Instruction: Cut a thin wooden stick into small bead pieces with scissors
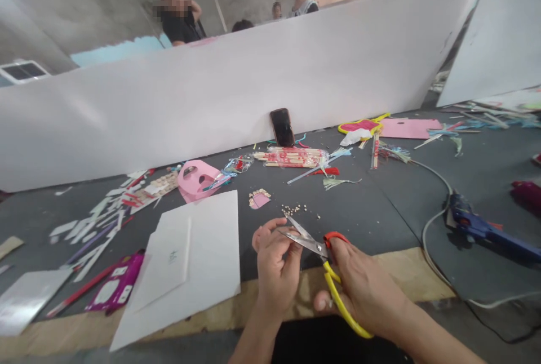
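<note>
Scissors [313, 245] with red and yellow handles are in my right hand [366, 285], its fingers and thumb in the loops. Their blades stand apart and point left, reaching the fingertips of my left hand [274, 265]. Those fingers are curled and pinched together; anything between them is too small to make out. Just beyond the blades, small pale bits [291, 209] lie scattered on the dark table [338, 206]. Left of them sits a small pink piece [259, 200] with similar pale bits along its edge.
White sheets [215, 240] and a purple packet [120, 282] lie on the left. A phone [282, 127] leans on the white partition [211, 99], behind packaged sticks [296, 156]. At right is a blue glue gun [486, 229] with its cord [426, 240]. People stand beyond the partition.
</note>
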A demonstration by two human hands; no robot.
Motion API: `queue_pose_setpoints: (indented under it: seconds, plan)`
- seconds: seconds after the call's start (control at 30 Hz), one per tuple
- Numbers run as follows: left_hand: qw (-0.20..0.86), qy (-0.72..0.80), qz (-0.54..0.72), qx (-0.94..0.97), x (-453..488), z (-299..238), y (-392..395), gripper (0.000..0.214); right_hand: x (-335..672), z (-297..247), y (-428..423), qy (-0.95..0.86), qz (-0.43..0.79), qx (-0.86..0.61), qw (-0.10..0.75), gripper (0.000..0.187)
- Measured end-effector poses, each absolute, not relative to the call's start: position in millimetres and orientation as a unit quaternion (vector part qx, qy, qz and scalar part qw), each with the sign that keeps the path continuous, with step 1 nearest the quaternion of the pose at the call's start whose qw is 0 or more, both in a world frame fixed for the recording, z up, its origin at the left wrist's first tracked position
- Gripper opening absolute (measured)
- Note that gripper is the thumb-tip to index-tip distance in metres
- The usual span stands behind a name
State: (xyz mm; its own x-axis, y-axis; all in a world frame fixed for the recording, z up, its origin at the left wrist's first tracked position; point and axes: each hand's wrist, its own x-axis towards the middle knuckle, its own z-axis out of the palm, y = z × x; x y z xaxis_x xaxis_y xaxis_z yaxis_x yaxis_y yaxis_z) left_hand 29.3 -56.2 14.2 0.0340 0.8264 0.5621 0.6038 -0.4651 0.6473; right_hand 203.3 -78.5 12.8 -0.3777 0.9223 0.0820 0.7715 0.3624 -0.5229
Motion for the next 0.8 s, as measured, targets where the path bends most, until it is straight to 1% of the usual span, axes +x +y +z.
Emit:
queue_pose_setpoints:
  seconds: [0.2,0.4,0.53,0.7,0.8]
  plan:
    - [0.163,0.513,0.473,0.698,33,21,-54,0.022,207,15,-75,-0.811,0.195,-0.528,0.159,0.042]
    - [0.204,0.529,0.487,0.664,37,20,-52,0.018,210,21,-71,-0.819,0.172,-0.537,0.108,0.032]
    - [0.213,0.523,0.49,0.663,37,17,-53,0.019,211,20,-73,-0.822,0.164,-0.532,0.121,0.034]
    - [0.211,0.505,0.482,0.684,30,16,-53,0.02,212,15,-75,-0.835,0.149,-0.509,0.143,0.041]
    - [0.209,0.492,0.473,0.7,26,16,-53,0.021,210,16,-75,-0.833,0.157,-0.508,0.155,0.038]
